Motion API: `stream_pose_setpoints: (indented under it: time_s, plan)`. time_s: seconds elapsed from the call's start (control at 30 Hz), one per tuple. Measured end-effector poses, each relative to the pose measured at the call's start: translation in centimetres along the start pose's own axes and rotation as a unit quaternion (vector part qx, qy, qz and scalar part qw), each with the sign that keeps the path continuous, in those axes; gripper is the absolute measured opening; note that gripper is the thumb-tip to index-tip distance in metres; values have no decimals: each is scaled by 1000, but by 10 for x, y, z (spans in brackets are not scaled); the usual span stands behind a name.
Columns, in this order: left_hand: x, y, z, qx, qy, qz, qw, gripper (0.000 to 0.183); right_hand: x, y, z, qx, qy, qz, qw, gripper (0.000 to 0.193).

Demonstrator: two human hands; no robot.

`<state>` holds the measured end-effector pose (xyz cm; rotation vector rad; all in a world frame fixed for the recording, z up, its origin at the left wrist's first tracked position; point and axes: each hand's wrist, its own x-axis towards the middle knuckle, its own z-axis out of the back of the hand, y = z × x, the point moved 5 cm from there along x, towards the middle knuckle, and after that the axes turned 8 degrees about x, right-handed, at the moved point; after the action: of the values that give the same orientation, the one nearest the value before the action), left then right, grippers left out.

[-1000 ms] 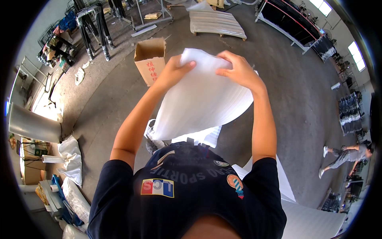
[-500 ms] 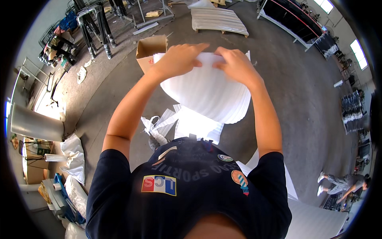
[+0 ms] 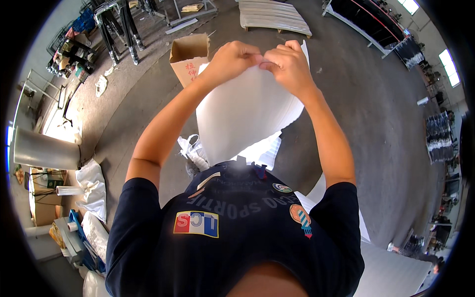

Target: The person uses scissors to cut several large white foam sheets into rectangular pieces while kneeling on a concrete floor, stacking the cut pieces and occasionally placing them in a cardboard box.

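A white, thin foam-like sheet (image 3: 247,111), perhaps several layers along its right edge, hangs in front of my chest. My left hand (image 3: 233,62) pinches its top edge, thumb and fingers pressed together. Close beside it, my right hand (image 3: 288,67) also pinches that edge, and the two sets of fingertips nearly meet. Below, partly hidden by the hanging sheet, more white sheeting (image 3: 267,151) lies low near my body. A crumpled bundle of white strips (image 3: 195,151) is to its left.
An open cardboard box (image 3: 190,67) stands just beyond my left forearm. A pallet-like stack (image 3: 274,20) lies farther ahead. At left are a large roll (image 3: 47,151) and white bags (image 3: 94,193). A white sheet (image 3: 391,270) spreads at lower right, with another person (image 3: 420,256) beyond.
My hands have come together, and my fingers have closed on the sheet's top edge. The sheet now hangs lower and longer toward my body. The person at right has moved lower in view.
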<state>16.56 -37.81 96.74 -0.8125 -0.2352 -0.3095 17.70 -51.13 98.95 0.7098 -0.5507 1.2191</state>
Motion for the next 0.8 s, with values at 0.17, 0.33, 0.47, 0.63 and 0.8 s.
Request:
stream_pose_setpoints:
  time_s: [0.17, 0.33, 0.47, 0.63, 0.8]
  plan:
    - [10, 30, 14, -70, 25, 48, 996, 20, -6, 33, 2, -103, -21, 97, 990, 7]
    - [26, 67, 86, 138, -91, 23, 986, 23, -61, 66, -8, -50, 121, 43, 990, 11]
    - [25, 143, 191, 245, -189, 113, 944, 29, -135, 70, -9, 84, 259, -44, 961, 19]
    - [2, 178, 318, 433, -280, 165, 840, 29, -252, 29, 7, 166, 432, -286, 839, 22]
    - [-5, 150, 329, 487, -270, 135, 820, 25, -224, 8, 49, 76, 408, -279, 866, 19]
